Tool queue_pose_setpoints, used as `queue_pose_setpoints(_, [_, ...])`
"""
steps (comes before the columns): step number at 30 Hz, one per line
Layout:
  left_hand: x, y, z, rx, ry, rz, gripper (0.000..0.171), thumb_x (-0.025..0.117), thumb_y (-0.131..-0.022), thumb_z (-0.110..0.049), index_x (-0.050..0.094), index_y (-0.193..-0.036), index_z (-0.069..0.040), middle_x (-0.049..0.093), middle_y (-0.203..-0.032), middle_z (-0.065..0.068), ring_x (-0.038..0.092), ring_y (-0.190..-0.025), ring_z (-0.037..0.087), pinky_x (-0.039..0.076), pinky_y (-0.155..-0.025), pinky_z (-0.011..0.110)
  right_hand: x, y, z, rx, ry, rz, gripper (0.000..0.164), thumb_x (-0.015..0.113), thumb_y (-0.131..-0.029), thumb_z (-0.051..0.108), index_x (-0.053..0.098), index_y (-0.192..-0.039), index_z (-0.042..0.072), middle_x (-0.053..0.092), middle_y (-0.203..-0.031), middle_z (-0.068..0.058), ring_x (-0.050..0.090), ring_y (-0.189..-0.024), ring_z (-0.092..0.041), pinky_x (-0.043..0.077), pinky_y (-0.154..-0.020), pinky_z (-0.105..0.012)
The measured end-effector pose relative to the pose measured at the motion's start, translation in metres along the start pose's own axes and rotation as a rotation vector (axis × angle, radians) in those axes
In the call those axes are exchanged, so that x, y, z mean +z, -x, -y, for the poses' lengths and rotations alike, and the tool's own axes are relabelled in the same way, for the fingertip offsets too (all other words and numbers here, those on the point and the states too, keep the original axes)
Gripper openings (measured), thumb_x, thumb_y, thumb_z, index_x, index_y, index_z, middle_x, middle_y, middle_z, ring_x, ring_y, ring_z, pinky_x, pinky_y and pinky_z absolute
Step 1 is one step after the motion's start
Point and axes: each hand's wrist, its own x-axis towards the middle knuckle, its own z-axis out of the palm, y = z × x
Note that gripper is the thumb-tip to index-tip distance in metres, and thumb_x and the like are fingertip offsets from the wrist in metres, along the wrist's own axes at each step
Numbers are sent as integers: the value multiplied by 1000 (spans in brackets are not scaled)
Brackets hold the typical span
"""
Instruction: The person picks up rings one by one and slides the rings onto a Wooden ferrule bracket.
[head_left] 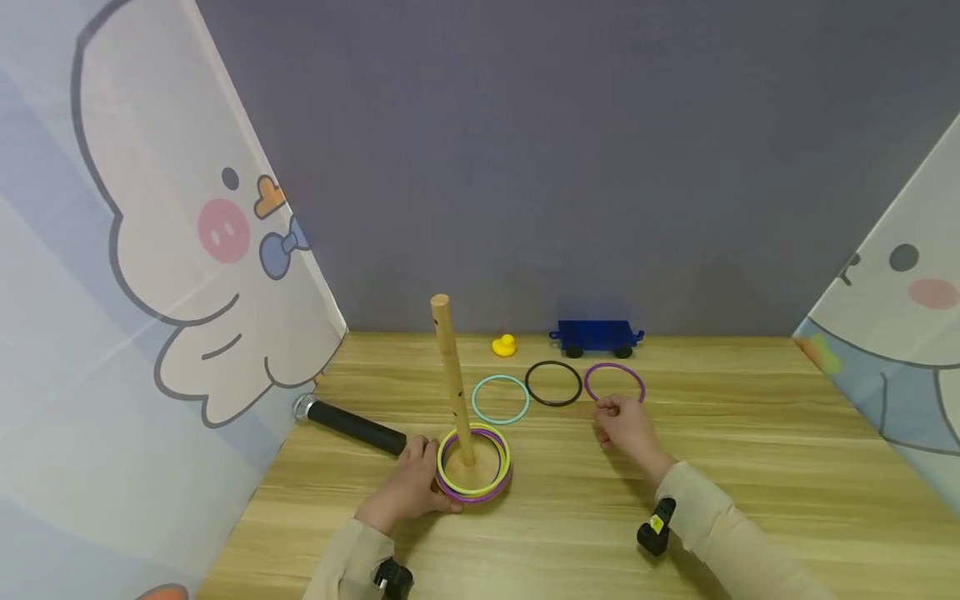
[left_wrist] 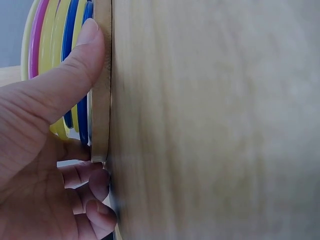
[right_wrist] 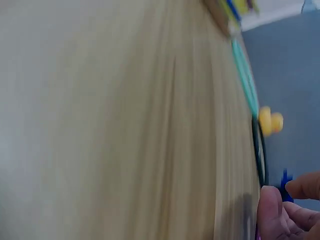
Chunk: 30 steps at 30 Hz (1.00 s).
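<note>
A wooden ring-toss stand (head_left: pixel 453 392) has a tall peg and a round base (left_wrist: pixel 101 125). Yellow, purple and blue rings (head_left: pixel 504 479) are stacked over the base around the peg. My left hand (head_left: pixel 411 483) grips the base's left side, its thumb (left_wrist: pixel 75 70) against the rim and lowest rings, other fingers curled beneath. My right hand (head_left: pixel 626 429) is at the near edge of a purple ring (head_left: pixel 642 382) lying flat on the table. In the right wrist view the thumb and forefinger (right_wrist: pixel 305 185) stand apart; any contact with that ring is hidden.
A turquoise ring (head_left: pixel 474 404) and a black ring (head_left: pixel 553 405) lie left of the purple one. Behind them stand a yellow rubber duck (head_left: pixel 504 346) and a blue toy wagon (head_left: pixel 596 336) near the grey wall. A microphone (head_left: pixel 352 423) lies by my left hand.
</note>
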Motion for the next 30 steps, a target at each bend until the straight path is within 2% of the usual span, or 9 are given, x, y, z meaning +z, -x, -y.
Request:
queue_pose_setpoints(3, [0, -1, 0, -2, -3, 4, 107, 92, -62, -40, 38, -137, 14, 38, -112, 15, 43, -103, 35, 43, -92, 52, -15, -7, -9, 10, 50, -7, 34, 57, -94, 5, 54, -123, -12, 63, -96, -23, 61, -57, -20, 55, -50, -33])
queue_pose_setpoints(5, [0, -1, 0, -7, -4, 9, 108, 91, -62, -40, 37, -138, 14, 38, -114, 16, 43, -106, 37, 43, -94, 52, -24, -9, -14, 10, 111, -9, 34, 58, -93, 7, 54, -121, -12, 63, -97, -23, 61, -56, -19, 54, -50, -33])
queue_pose_setpoints(10, [2, -2, 0, -15, -4, 17, 109, 91, -63, -41, 36, -139, 13, 38, -117, 15, 43, -111, 39, 43, -94, 53, -40, -6, -20, -7, 311, 2, 15, 59, -91, 10, 61, -93, -5, 61, -68, -9, 58, -52, -15, 50, -49, -30])
queue_pose_setpoints(14, [2, -2, 0, -10, -14, 9, 108, 91, -62, -40, 36, -139, 13, 38, -116, 16, 44, -109, 40, 44, -93, 53, -46, 0, -21, -28, 428, 17, 18, 61, -90, 13, 59, -75, 3, 56, -55, -1, 54, -49, -15, 45, -49, -29])
queue_pose_setpoints(18, [2, -1, 0, -13, -18, 6, 107, 91, -63, -39, 36, -138, 13, 38, -116, 16, 44, -109, 41, 45, -92, 53, -48, 6, -20, -26, 473, 27, 19, 57, -88, 10, 56, -69, 7, 54, -54, -1, 51, -48, -16, 43, -48, -29])
queue_pose_setpoints(22, [1, -1, 0, -19, -9, 9, 107, 92, -63, -38, 36, -139, 13, 38, -116, 16, 44, -109, 41, 44, -93, 53, -48, 11, -17, -30, 501, 28, 14, 52, -81, 1, 55, -68, 7, 53, -54, -2, 50, -45, -15, 43, -46, -28])
queue_pose_setpoints(26, [1, 0, 1, -27, -4, 15, 109, 91, -62, -39, 36, -139, 13, 38, -117, 17, 44, -110, 41, 44, -93, 54, -47, 16, -14, -68, 548, 0, 10, 59, -71, 0, 55, -67, 8, 52, -54, 0, 50, -45, -14, 42, -46, -28])
queue_pose_setpoints(30, [0, 0, 0, -31, 2, 20, 108, 91, -62, -40, 36, -139, 12, 38, -117, 17, 44, -110, 41, 44, -93, 54, -46, 20, -13, -80, 548, -16, 12, 65, -64, 0, 57, -65, 8, 53, -55, 1, 50, -48, -15, 42, -47, -29])
